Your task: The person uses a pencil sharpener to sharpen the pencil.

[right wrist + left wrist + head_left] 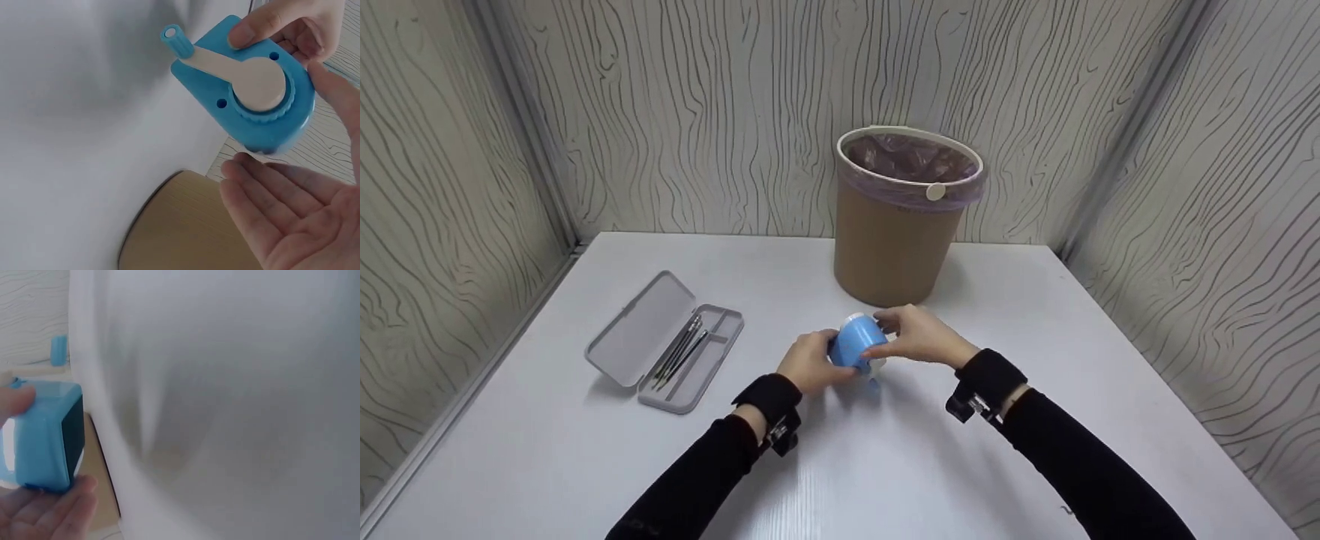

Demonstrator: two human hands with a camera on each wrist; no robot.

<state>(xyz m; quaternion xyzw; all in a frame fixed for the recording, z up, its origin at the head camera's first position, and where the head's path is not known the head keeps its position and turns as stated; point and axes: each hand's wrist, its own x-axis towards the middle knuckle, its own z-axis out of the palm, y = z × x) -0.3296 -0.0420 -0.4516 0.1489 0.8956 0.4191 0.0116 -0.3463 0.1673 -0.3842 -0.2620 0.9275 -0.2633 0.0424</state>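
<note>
A blue hand-crank pencil sharpener (857,339) is held above the table in front of the bin. In the right wrist view its white crank arm (216,63) and blue knob face the camera. My left hand (814,364) grips the sharpener, its thumb (247,34) lying on the crank face. On the other side is my right hand (922,335); its thumb touches the sharpener's edge while the other fingers (270,197) extend loosely beside it. A dark flat face (73,439) of the sharpener shows in the left wrist view.
To the left, a grey pencil case (712,379) lies with its lid (637,330) raised, several thin dark pencils (682,352) inside. Behind the hands stands a tall brown bin (889,247) with a purple liner. Patterned panels wall in the white table (870,480).
</note>
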